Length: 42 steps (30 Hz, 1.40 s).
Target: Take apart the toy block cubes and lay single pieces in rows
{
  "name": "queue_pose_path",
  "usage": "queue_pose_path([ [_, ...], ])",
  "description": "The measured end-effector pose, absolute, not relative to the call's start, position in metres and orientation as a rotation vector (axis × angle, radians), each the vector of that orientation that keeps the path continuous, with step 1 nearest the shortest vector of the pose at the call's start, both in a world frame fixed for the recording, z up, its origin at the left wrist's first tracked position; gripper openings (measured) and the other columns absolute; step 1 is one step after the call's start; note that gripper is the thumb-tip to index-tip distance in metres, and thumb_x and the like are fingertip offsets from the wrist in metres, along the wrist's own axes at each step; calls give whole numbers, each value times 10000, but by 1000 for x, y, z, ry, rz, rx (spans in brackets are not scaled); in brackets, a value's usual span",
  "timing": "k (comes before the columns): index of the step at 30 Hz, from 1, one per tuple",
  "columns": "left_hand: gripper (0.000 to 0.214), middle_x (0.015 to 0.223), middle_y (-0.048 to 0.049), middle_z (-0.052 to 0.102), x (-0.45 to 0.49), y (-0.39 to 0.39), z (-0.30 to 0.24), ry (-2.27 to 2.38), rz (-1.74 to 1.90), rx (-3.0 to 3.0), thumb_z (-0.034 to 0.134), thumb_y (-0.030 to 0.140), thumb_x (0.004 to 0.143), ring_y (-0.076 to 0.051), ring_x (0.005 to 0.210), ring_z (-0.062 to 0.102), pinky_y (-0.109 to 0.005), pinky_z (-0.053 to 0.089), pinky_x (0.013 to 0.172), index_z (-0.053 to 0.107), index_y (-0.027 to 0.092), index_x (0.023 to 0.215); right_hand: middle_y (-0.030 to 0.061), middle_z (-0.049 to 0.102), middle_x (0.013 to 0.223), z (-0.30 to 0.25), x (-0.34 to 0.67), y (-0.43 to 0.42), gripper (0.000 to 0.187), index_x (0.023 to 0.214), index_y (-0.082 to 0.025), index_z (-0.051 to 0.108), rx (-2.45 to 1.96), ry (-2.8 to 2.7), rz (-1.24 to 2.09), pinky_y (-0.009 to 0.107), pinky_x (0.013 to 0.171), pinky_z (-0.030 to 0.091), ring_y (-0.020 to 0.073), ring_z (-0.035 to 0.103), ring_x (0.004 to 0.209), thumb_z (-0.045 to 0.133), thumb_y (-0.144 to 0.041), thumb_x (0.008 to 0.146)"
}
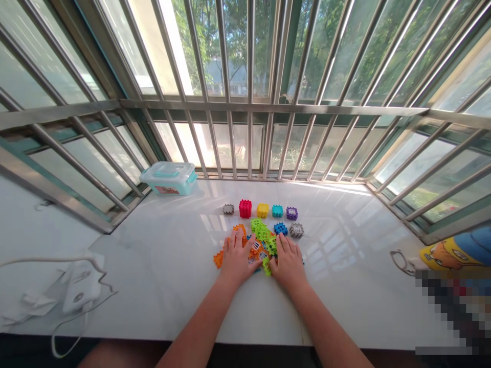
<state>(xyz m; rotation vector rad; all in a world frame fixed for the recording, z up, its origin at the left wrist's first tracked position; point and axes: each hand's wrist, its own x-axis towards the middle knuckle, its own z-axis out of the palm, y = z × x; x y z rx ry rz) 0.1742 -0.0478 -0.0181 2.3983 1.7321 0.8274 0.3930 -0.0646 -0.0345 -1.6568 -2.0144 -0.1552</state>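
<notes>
My left hand (237, 258) lies spread over orange interlocking plastic tiles (218, 259) on the white sill. Fingers apart, my right hand (288, 261) rests at the right side of the same pile, touching green lattice tiles (261, 230). Between my hands show orange tiles with white window pieces (255, 246). Just beyond my right fingers are a blue block (280, 228) and a grey block (296, 230). Farther back stands a row of small assembled blocks: grey (228, 209), red (245, 208), yellow (263, 210), teal (277, 210) and purple (292, 212). My palms hide part of the pile.
A lidded clear and teal box (169, 178) stands at the back left. Metal bars (250, 138) enclose the sill. At left lie a white power strip (82, 283) with cables and crumpled paper (36, 304). A yellow and blue printed object (452, 250) is at right.
</notes>
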Motion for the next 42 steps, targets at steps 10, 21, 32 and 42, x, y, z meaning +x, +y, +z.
queue_pose_path([
  [10, 537, 1378, -198, 642, 135, -67, -17, 1956, 854, 2341, 557, 493, 1010, -363, 1296, 579, -568, 433, 1161, 603, 166, 1433, 210, 318, 1713, -29, 393, -54, 763, 1644, -71, 372, -1774, -2074, -71, 522, 1276, 238, 351, 299, 1582, 364, -584, 1079],
  [21, 614, 1692, -122, 399, 130, -37, -16, 1871, 692, 2459, 523, 522, 1029, -385, 1544, 363, -647, 316, 1226, 455, 323, 1605, 176, 525, 1593, -32, 378, -39, 623, 1548, -126, 538, -1709, -2135, -56, 544, 1260, 259, 350, 428, 1501, 396, -526, 1091],
  [32, 700, 1405, -201, 569, 141, -24, -17, 2079, 756, 2303, 604, 680, 933, -381, 1287, 537, -539, 454, 1123, 647, 193, 1434, 186, 601, 1424, -23, 388, -53, 460, 1353, -165, 663, -1622, -2098, -131, 526, 1227, 346, 335, 530, 1365, 495, -479, 1062],
  [42, 549, 1599, -166, 523, 138, -31, -22, 1990, 775, 2359, 563, 569, 995, -391, 1516, 411, -653, 219, 1267, 633, 220, 1413, 185, 549, 1545, -26, 384, -53, 516, 1354, -185, 638, -1700, -2081, -108, 570, 1239, 289, 372, 433, 1481, 550, -572, 1023],
])
